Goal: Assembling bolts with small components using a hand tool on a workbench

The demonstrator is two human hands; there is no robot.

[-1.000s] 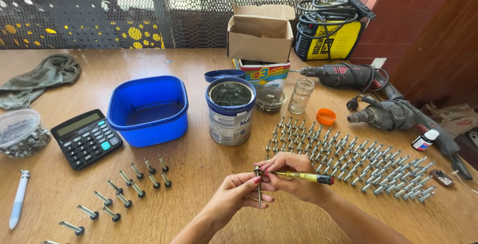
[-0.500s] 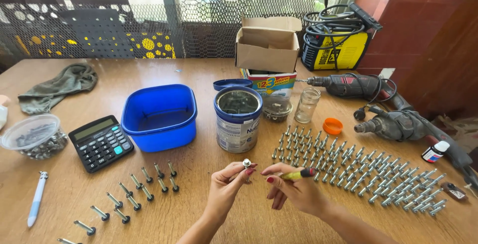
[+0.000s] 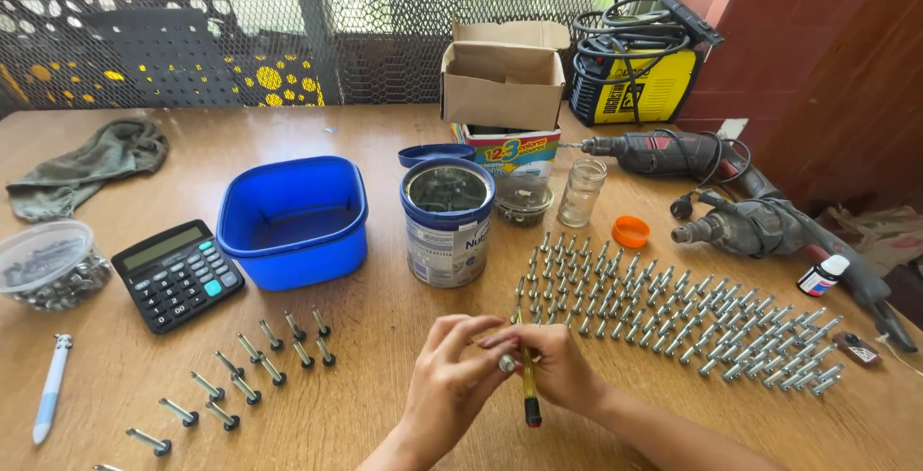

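Pinched between the fingertips of both hands, a small bolt (image 3: 506, 362) sits near the desk's front edge: left hand (image 3: 450, 380) curls around it, right hand (image 3: 555, 365) also clamps a yellow-handled marker (image 3: 528, 384) pointing toward the front edge. Just beyond, rows of bolts (image 3: 673, 308) fan toward the right edge; a smaller group (image 3: 245, 375) lies front-left. Farther back stand a metal tin (image 3: 446, 223) and blue tub (image 3: 291, 223), then a cardboard box (image 3: 503, 77) at the far edge.
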